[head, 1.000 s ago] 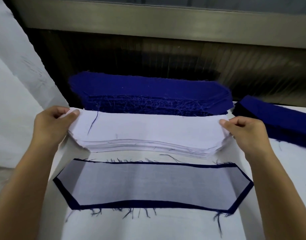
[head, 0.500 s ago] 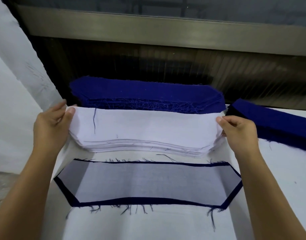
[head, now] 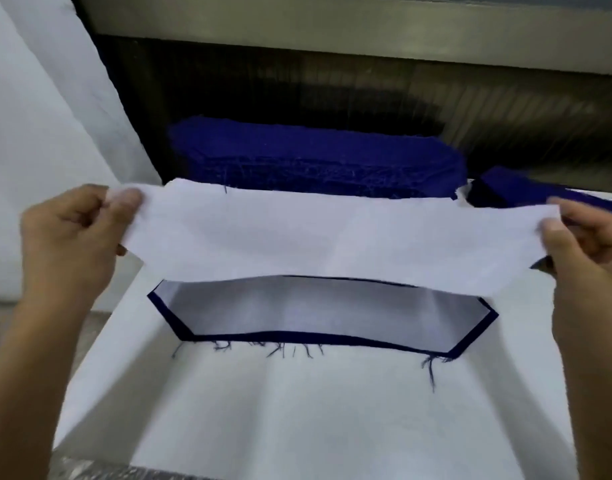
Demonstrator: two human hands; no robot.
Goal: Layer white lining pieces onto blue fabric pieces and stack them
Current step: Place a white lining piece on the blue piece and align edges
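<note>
At the far left of the frame hangs a big white cloth (head: 37, 133). Next to it, at the middle left, the left hand (head: 65, 244) pinches one end of a white lining piece (head: 332, 237) between its thumb and curled fingers. The piece is pulled out flat across the middle of the frame, up in the air, from one hand to the other.

Just below it, a blue fabric piece (head: 166, 315) lies flat on the white table cover (head: 297, 410). A second white lining (head: 315, 306) lies on top of it, so only a thin blue edge shows around it. Loose blue threads stick out at its bottom edge. The held piece hides its top edge.

In the upper middle sits a thick stack of blue pieces (head: 315, 157). A smaller blue stack (head: 505, 187) sits to the right of it, partly hidden.

At the middle right, the right hand (head: 588, 258) pinches the other end of the held piece, fingers curled.
</note>
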